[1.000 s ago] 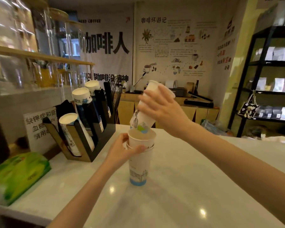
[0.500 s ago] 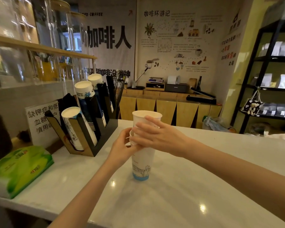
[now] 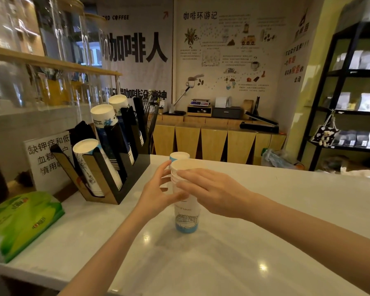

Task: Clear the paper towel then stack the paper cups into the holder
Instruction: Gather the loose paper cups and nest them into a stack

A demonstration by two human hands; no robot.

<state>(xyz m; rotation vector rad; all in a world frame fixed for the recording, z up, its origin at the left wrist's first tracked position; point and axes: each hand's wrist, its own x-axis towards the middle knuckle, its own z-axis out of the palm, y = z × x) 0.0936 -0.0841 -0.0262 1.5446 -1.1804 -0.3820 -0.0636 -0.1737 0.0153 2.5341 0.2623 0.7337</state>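
On the counter, the left hand cups the stacked cups; the right hand rests open-fingered against them.

Pretty dim, warm indoor light overall. Two small glare spots sit on the glossy counter, one below the left hand and one below the right hand. Soft shadows pool under both forearms. The glass shelf far left of the hands is smeary with reflections. Edges bend from the wide lens, and the whole frame is a bit soft.
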